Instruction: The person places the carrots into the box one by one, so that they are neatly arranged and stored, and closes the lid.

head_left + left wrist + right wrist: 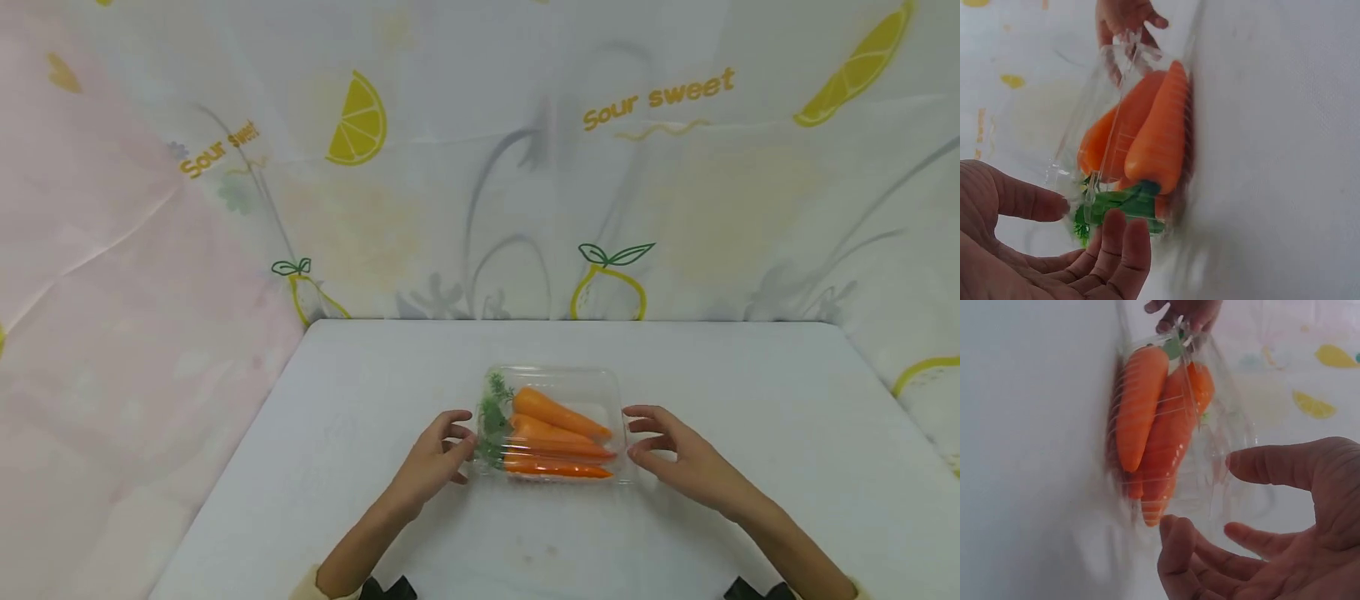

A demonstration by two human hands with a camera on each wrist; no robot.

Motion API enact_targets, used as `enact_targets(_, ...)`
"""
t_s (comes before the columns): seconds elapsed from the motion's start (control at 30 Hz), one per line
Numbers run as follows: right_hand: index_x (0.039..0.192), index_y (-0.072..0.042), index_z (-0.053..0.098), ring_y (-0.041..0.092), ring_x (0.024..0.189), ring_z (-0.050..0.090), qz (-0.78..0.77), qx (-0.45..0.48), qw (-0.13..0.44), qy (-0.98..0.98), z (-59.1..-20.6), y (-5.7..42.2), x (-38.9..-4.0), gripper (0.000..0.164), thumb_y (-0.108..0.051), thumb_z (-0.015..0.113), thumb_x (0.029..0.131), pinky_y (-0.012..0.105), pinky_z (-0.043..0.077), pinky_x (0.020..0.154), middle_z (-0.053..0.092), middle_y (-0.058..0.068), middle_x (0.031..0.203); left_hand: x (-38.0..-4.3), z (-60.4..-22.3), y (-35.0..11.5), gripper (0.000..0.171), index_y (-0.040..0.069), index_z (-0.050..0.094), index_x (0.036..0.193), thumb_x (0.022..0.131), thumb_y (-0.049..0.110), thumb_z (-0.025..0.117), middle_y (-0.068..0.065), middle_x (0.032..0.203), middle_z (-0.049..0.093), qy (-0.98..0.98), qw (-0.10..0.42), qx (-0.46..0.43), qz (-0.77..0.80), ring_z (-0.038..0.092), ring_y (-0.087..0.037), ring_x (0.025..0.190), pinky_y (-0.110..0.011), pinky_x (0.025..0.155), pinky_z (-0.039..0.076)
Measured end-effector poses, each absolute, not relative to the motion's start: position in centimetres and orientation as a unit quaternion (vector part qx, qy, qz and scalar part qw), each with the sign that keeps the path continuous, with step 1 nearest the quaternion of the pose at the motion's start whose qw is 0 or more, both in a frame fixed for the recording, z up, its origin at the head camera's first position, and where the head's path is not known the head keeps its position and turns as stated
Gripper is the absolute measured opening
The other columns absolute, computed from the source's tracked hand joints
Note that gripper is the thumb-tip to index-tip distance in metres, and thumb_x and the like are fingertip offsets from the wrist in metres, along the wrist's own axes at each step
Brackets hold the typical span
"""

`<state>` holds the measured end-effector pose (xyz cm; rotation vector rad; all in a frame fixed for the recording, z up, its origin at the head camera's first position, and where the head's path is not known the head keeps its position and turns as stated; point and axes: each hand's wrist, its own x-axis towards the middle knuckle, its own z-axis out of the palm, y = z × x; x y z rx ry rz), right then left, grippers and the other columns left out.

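Note:
A clear plastic clamshell box (555, 379) lies on the white table with its lid down. Inside are orange carrots (558, 429), their green leafy tops (492, 429) toward the left end. Beside that left end is my left hand (435, 458), thumb and fingers spread apart around the edge; whether the fingertips touch the plastic I cannot tell. My right hand (690, 462) stands at the opposite end, fingers loosely bent. In the right wrist view, its thumb (1272, 465) is by the lid and its fingertips are close to the lower edge.
The white table (360, 375) reaches back to a hanging cloth (465, 200) printed with lemons and lettering. More of this cloth hangs along the left and right sides. Dark strap ends (387, 588) show near both wrists.

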<state>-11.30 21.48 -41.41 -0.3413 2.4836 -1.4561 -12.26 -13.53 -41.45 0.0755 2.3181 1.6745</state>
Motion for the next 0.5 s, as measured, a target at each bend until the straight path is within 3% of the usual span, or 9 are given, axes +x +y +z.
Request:
enact_targets(0.17,0.152,-0.015,0.028,0.029,0.093,0.065,-0.521,-0.090,0.208,0.823,-40.89,21.36,-10.85,0.069,-0.027,0.067,0.096,0.037,0.053,0.060,0.066,0.015,0.112,-11.34,-41.04,-13.42,0.050,-0.004,0.042,0.140,0.098,0.016,0.057,-0.012,0.097,0.060,0.807,0.175,0.027,0.564,0.063,-0.021,0.079,-0.036,0.059,0.057)
enact_targets(0.3,0.154,-0.012,0.021,0.026,0.078,0.066,-0.551,-0.084,0.222,0.800,-41.04,21.21,-10.79,0.074,-0.021,0.066,0.096,0.033,0.052,0.054,0.069,0.013,0.092,-11.36,-41.18,-13.09,0.052,-0.007,0.042,0.140,0.094,0.010,0.058,-0.009,0.084,0.061,0.798,0.186,0.021,0.572,0.060,-0.017,0.069,-0.035,0.053,0.056)
enact_targets(0.5,0.154,-0.005,0.014,0.018,0.064,0.057,-0.580,-0.110,0.223,0.776,-41.37,20.97,-10.70,0.075,-0.009,0.062,0.096,0.029,0.050,0.054,0.064,0.017,0.083,-11.27,-41.54,-12.89,0.052,-0.011,0.039,0.140,0.094,0.003,0.057,-0.006,0.077,0.056,0.781,0.185,0.016,0.596,0.055,-0.016,0.061,-0.035,0.054,0.056)
